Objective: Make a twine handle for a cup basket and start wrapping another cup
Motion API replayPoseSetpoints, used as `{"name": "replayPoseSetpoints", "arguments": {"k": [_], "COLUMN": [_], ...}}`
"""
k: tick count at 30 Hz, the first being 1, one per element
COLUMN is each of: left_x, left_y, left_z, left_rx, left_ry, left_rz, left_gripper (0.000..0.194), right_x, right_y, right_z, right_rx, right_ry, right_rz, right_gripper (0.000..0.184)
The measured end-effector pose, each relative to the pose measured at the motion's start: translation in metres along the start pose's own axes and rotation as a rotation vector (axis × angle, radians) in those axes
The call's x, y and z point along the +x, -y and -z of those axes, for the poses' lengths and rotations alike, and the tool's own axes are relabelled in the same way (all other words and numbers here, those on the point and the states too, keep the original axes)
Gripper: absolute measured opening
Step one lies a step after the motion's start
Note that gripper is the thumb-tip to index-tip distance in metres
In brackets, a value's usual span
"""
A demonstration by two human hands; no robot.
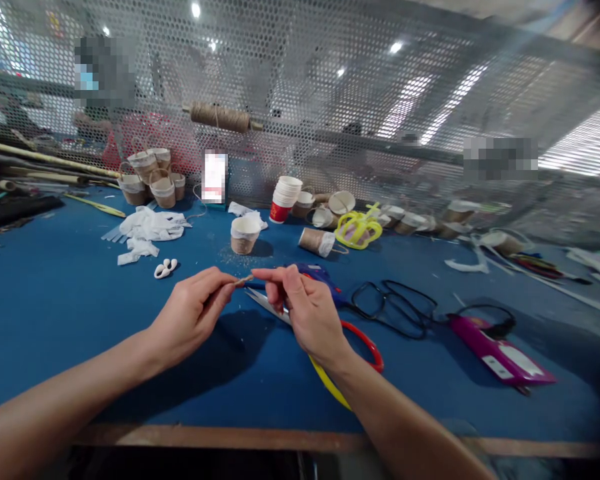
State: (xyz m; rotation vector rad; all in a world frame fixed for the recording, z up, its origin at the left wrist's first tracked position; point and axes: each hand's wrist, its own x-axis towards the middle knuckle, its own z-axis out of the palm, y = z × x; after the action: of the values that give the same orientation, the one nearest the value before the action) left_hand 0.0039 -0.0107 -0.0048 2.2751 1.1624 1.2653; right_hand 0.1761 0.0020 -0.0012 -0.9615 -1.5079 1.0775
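My left hand (193, 308) pinches a short piece of brown twine (243, 281) between thumb and fingertips above the table. At the other end of the twine, the bent index finger and thumb of my right hand (313, 313) close on it. Scissors (373, 345) with red and yellow handles lie below my right hand, partly covered by it. Behind that hand is a blue glue gun (323, 272), also partly hidden. Just beyond my fingers stands a paper cup (244, 235) wrapped in twine with a white rim.
Twine-wrapped cup baskets (163, 190) cluster at the back left, near white gloves (153, 225). Stacked paper cups (285, 197) and a yellow basket-like frame (359, 230) stand farther back. A black cord (395, 303) runs towards a purple power strip (497, 350). A twine spool (220, 117) hangs on the mesh.
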Motion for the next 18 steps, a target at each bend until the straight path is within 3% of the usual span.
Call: {"name": "replayPoseSetpoints", "arguments": {"k": [12,18], "left_x": [-0.004,-0.0059], "left_y": [0.0009,-0.0003], "left_z": [-0.0014,-0.0013], "left_rx": [0.109,0.18], "left_ry": [-0.122,-0.19], "left_rz": [-0.245,-0.303], "left_gripper": [0.011,0.01], "right_x": [0.0015,0.0012], "right_y": [-0.0028,-0.0018], "right_z": [0.0014,0.0007], "right_rx": [0.101,0.078], "right_ry": [0.02,0.003], "right_rz": [-0.059,-0.084], "right_gripper": [0.04,0.043]}}
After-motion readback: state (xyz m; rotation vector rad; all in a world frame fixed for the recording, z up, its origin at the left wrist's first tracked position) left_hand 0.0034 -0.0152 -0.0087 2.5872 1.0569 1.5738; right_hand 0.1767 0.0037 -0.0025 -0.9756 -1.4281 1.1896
